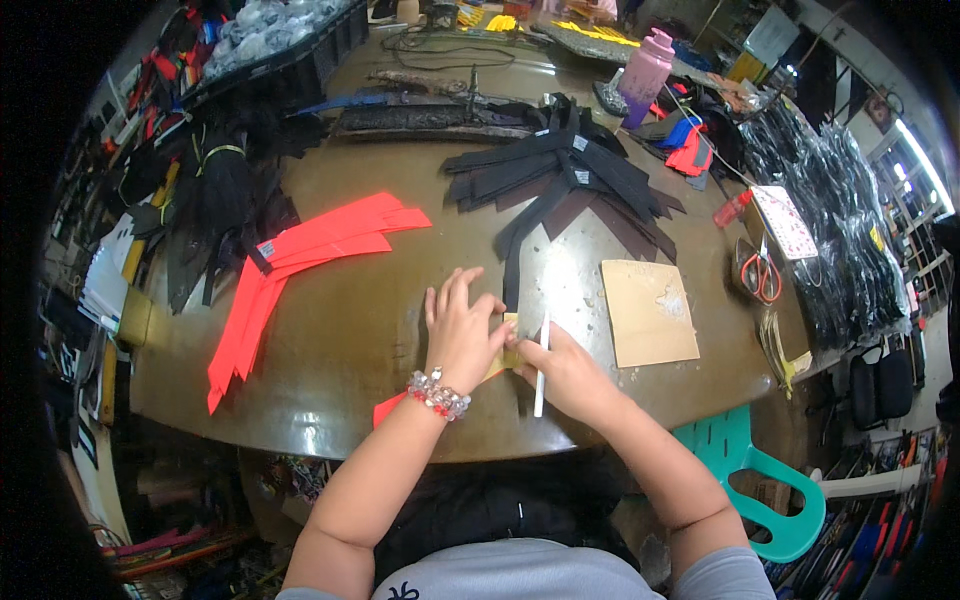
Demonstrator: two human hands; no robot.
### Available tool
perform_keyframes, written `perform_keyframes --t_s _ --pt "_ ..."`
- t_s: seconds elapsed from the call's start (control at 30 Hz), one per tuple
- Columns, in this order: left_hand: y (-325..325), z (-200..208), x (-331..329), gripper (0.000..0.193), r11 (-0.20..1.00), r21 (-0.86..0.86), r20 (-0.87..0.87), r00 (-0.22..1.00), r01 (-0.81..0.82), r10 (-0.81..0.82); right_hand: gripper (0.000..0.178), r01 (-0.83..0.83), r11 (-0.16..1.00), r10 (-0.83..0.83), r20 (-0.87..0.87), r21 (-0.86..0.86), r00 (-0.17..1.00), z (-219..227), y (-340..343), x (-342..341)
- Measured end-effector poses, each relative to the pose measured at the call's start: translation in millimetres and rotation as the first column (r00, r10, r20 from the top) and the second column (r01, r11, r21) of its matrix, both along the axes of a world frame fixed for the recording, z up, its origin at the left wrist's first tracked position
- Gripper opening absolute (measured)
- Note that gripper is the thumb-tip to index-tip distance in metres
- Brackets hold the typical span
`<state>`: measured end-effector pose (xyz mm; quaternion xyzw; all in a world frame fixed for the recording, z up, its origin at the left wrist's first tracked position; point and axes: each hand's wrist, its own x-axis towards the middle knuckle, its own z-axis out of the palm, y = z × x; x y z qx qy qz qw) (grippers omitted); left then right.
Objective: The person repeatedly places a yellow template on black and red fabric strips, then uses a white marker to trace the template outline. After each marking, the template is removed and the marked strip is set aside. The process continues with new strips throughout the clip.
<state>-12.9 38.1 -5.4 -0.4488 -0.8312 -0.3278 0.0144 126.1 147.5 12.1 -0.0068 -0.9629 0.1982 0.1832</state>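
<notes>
At the near middle of the table, my left hand [462, 340], with a beaded bracelet at the wrist, has its thumb and forefinger pinched at a small yellowish piece [511, 320]. Its other fingers are spread. My right hand [572, 375] is closed around a slim white stick [541, 385], its fingertips meeting the left ones at the yellowish piece. A red strip [388, 408] shows under my left wrist, leading toward my fingers. A narrow black strip [512, 285] runs from the black fabric pile [560, 165] down to my fingertips. What exactly the fingertips pinch is partly hidden.
Red fabric strips [310, 240] are fanned out at left. A tan board [650, 315] with a whitish smear lies right of my hand, near orange-handled scissors [762, 275]. A pink-purple bottle [647, 75] stands behind. Plastic-wrapped black bundles [810, 200] line the right; a green stool [760, 485] sits below.
</notes>
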Motion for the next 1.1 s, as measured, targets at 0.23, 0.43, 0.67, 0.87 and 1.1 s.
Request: perform_keyframes --t_s 0.23,0.43,0.67,0.87,1.1 --pt "2.2 -16.5 -2.9 0.023 0.997 0.078 0.069 0.997 -0.03 0.025 0.013 0.229 0.35 -0.23 0.154 -0.908 0.961 -9.6 44.1 -25.2" --pt "3.1 -13.8 -5.5 0.03 1.0 -0.005 0.034 0.999 0.01 -0.01 0.018 0.172 0.53 -0.254 0.038 -0.831 0.966 -31.3 38.7 -32.2" --pt "3.4 -10.7 -2.5 0.032 1.0 -0.014 0.018 1.0 -0.014 0.014 0.016 0.325 0.708 -0.278 0.174 -0.627 0.944 -22.3 42.9 -32.2" --pt "-7.0 10.0 -5.6 0.031 0.998 -0.017 0.002 0.998 -0.065 0.065 0.017 0.261 0.655 -0.153 0.214 -0.709 0.965 -22.5 26.7 -30.3" --pt "-28.7 23.4 35.9 0.019 0.872 -0.243 -0.148 0.872 0.425 -0.466 0.015 0.13 0.581 -0.114 0.078 -0.803 0.99 -6.3 36.8 -22.1"
